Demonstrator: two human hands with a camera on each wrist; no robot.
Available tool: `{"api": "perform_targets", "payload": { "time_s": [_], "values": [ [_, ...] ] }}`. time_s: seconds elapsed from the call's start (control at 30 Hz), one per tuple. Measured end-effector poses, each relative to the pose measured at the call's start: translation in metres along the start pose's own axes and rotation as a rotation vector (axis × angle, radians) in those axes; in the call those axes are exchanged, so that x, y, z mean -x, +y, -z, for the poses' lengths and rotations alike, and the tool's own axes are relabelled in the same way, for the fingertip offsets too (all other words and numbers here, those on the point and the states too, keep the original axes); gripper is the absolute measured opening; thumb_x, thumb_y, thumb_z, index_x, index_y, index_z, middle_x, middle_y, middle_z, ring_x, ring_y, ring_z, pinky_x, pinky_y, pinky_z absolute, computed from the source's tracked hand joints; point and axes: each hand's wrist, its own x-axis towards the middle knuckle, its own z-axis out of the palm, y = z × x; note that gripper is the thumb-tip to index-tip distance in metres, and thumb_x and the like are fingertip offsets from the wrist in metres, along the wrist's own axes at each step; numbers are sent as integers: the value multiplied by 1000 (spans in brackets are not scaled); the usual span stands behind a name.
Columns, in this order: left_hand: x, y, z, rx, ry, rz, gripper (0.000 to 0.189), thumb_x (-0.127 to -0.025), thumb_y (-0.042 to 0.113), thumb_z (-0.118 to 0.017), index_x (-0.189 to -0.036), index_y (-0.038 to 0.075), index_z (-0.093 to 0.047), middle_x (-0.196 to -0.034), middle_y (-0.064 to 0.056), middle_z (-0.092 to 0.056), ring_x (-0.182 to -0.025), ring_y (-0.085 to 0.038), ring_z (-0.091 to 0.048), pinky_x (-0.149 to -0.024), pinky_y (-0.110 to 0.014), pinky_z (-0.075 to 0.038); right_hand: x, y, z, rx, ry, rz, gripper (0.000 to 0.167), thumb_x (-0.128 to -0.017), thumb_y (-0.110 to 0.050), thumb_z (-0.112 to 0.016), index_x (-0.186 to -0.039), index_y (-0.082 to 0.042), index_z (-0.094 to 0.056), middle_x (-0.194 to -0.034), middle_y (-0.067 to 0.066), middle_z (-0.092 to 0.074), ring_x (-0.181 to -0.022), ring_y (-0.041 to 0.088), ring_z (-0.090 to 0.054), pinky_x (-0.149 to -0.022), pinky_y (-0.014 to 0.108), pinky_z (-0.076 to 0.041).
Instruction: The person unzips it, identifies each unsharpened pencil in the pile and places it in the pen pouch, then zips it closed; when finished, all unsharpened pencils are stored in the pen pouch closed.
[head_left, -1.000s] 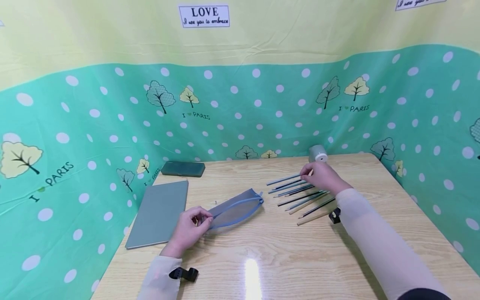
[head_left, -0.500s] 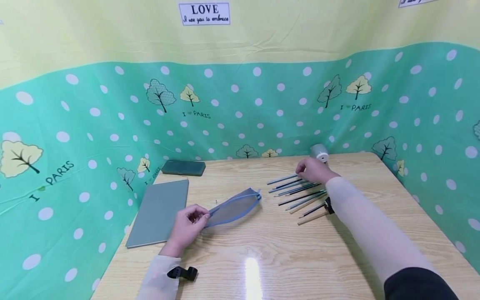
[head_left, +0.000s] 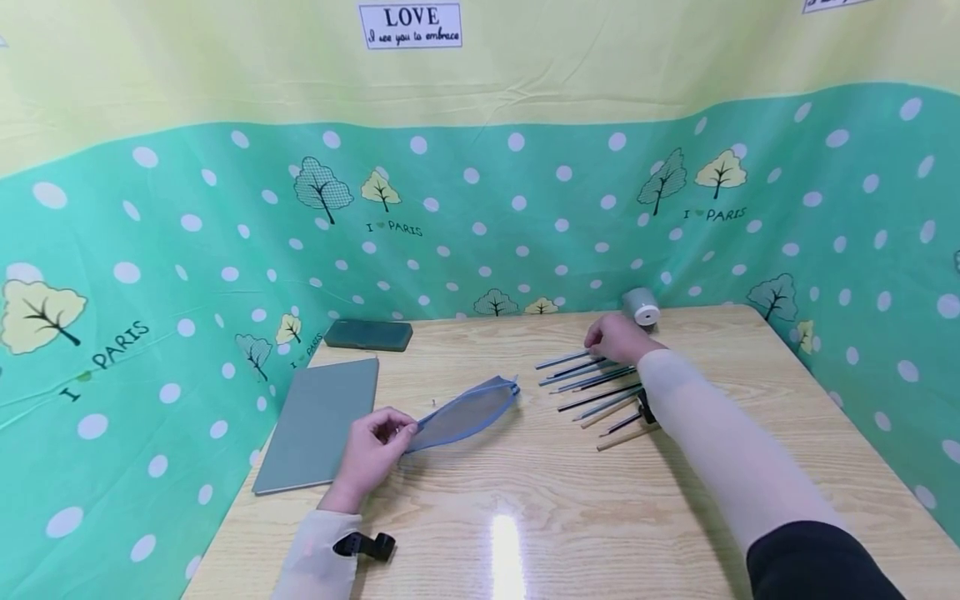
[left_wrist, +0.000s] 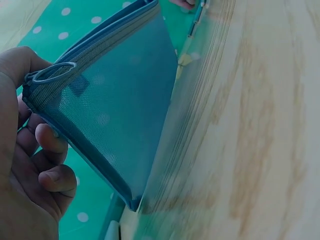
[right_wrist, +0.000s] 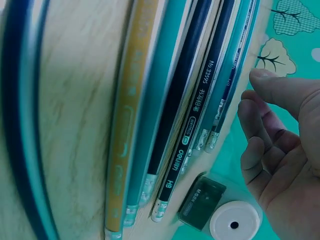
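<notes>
My left hand [head_left: 372, 448] pinches one corner of a blue mesh zipper pouch [head_left: 465, 414], beside the zipper pull [left_wrist: 55, 73]. The pouch slants over the table, and its long blue edges stand apart. My right hand [head_left: 621, 337] is over the far side of a spread row of pencils [head_left: 600, 400] that lie side by side. In the right wrist view, the thumb and bent fingers of that hand are close beside the outermost blue pencil [right_wrist: 238, 60], with nothing visible between them. Black pencils [right_wrist: 187, 135] and a yellow one [right_wrist: 131, 120] lie farther in.
A grey-green notebook [head_left: 318, 425] lies on the left, with a dark green case [head_left: 367, 335] behind it. At the back right is a round sharpener [head_left: 641, 307] with a white face. A dark eraser [right_wrist: 201, 201] lies next to it. Patterned cloth [head_left: 517, 208] surrounds the wooden table [head_left: 600, 533].
My right hand has moved left along the far pencils, and its forearm has swung left with it. The left hand has drawn the pouch slightly left. The pencils look unmoved.
</notes>
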Motion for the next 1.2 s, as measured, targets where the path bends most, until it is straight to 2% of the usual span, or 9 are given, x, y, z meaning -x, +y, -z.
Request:
{"api": "perform_targets", "payload": {
  "time_s": [0.2, 0.4, 0.63, 0.77, 0.97, 1.07, 1.2],
  "values": [
    [0, -1, 0, 11, -3, 12, 5, -91, -6, -76, -89, -2, -74, -74, -11, -63, -60, -18, -48, -54, -26, -41, -5, 1, -3, 16, -10, -11, 13, -96, -4, -75, -107, -9, -80, -107, 6, -74, -103, 27, -65, -92, 47, -54],
    [0, -1, -1, -4, -7, 31, 8, -90, -6, -76, -89, 1, -74, -72, -10, -60, -60, -17, -47, -54, -26, -40, -10, 1, -6, 60, -10, -7, 12, -92, -4, -78, -100, -12, -81, -100, 3, -74, -98, 25, -65, -91, 48, -53],
    [-2, -39, -1, -22, 2, 39, 5, -92, 4, -80, -90, 7, -76, -72, -4, -61, -60, -14, -48, -54, -26, -41, -14, 3, -9, 80, -9, -14, 10, -91, -4, -79, -95, -14, -82, -95, 1, -74, -95, 25, -65, -89, 47, -53],
    [-2, -40, 0, -16, -6, 25, 6, -92, 8, -81, -91, 5, -76, -72, -3, -61, -60, -14, -48, -54, -25, -41, -14, 2, -9, 87, -2, -15, 12, -92, -3, -78, -92, -14, -81, -94, 1, -74, -94, 25, -65, -89, 48, -53],
    [-2, -41, 0, -7, -1, 23, 5, -91, 5, -81, -91, 7, -76, -73, -2, -61, -60, -14, -49, -54, -25, -41, -17, 2, -10, 106, 4, -5, 12, -92, -4, -78, -88, -15, -79, -91, 1, -72, -92, 25, -63, -87, 47, -52],
    [-2, -40, -1, -16, 4, 30, 10, -90, 0, -80, -91, 10, -76, -72, -3, -61, -60, -15, -48, -54, -26, -41, -17, 2, -11, 107, 5, -13, 9, -94, -6, -76, -90, -14, -78, -92, 1, -71, -90, 24, -62, -85, 45, -51],
    [-2, -39, -2, -36, 4, 45, 12, -90, -4, -78, -91, 7, -76, -72, -6, -60, -60, -16, -48, -53, -26, -40, -13, 0, -9, 74, 15, -20, 6, -98, -9, -72, -96, -13, -77, -93, 2, -70, -90, 24, -62, -84, 44, -52]
  ]
}}
